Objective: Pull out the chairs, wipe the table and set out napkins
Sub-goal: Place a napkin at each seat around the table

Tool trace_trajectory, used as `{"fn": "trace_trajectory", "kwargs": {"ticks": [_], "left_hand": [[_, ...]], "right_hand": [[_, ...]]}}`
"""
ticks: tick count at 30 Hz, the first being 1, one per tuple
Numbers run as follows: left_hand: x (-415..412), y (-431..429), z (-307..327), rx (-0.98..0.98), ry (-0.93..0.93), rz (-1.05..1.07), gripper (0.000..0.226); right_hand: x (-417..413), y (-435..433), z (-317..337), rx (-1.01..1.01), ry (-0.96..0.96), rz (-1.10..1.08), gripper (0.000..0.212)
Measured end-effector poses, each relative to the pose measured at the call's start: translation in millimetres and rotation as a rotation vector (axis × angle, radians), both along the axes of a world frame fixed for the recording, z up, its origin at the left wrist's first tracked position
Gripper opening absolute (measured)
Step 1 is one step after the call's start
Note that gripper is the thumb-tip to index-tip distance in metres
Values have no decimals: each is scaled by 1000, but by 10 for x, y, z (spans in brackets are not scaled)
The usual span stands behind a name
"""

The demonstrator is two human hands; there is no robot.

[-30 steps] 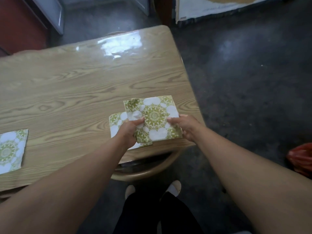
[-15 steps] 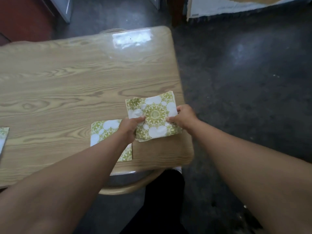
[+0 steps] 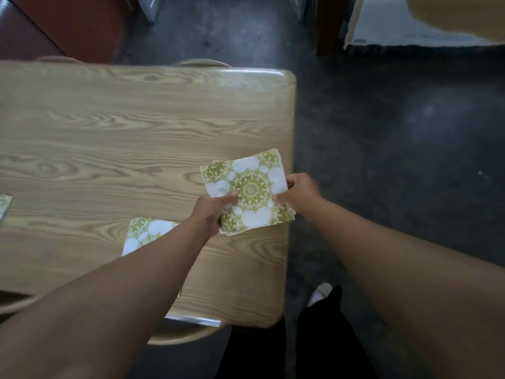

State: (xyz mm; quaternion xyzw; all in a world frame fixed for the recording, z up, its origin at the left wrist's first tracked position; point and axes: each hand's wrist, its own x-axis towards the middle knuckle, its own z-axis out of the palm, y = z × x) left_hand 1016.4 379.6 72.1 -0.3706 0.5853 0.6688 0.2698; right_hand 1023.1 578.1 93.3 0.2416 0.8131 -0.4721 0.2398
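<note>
Left forearm (image 3: 153, 258) covered the lower right half of the napkin (image 3: 144, 233) lying on the worktop (image 3: 136, 127). A third napkin (image 3: 4, 206) was cut by the left frame edge; only a corner showed. Napkin stack (image 3: 250, 191) in the hands hid the left fingers (image 3: 228, 199) beneath it and the right fingers (image 3: 280, 198) under its edge; sheet count could not be told. Chair (image 3: 177, 337) at near side mostly under the worktop, only a curved rim visible. Chair back (image 3: 202, 62) at far edge barely peeked out. Worktop cut off at left.
</note>
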Motion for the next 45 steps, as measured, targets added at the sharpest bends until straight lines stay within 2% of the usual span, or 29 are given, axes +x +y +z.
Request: {"fn": "trace_trajectory", "kwargs": {"ticks": [5,19,24,29,33,38,42,45], "left_hand": [[-188,173,96,39,-9,90,18],[-920,1294,321,45,104,379,32],[-1115,1301,372,31,100,510,32],[-1506,1120,364,9,106,646,30],[-1957,980,344,55,122,707,37],[-2592,899,360,72,120,757,45],[-2974,798,394,95,116,823,36],[-3223,712,398,94,120,883,40]], "right_hand": [[-300,182,40,-16,7,54,20],[-1688,1307,324,-19,61,314,22],[-2122,1248,380,-23,88,417,20],[-2752,951,426,-26,114,564,29],[-3356,732,469,47,164,687,17],[-4086,551,532,63,164,765,16],[-4544,391,558,55,143,799,16],[-4875,221,580,43,132,856,18]]}}
